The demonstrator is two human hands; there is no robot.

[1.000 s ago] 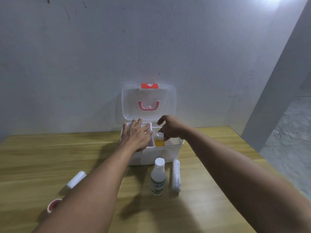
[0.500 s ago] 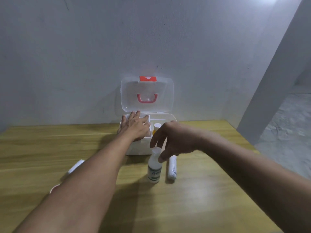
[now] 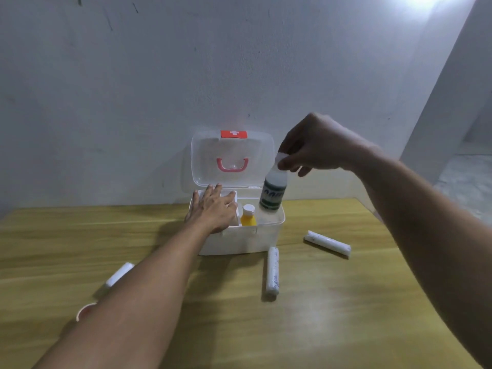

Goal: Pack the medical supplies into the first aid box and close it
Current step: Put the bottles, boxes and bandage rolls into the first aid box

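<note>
The white first aid box (image 3: 239, 239) stands open at the back of the wooden table, its clear lid (image 3: 233, 158) upright with a pink handle and red cross tag. My left hand (image 3: 213, 210) lies flat, fingers spread, on the box's left part. An orange bottle (image 3: 248, 215) stands inside. My right hand (image 3: 311, 147) grips the cap of a white bottle with a green label (image 3: 273, 191), which hangs over the box's right side. Two white gauze rolls lie on the table: one (image 3: 273, 270) in front of the box, another (image 3: 328, 242) to its right.
A third white roll (image 3: 119, 274) and a small pink-rimmed tape roll (image 3: 84, 311) lie at the left, partly behind my left forearm. A grey wall rises right behind the box. The table's right edge drops to a concrete floor (image 3: 463, 182).
My right hand has closed on the white bottle that stood in front of the box and lifted it up over the box's right side. My left hand stays on the box.
</note>
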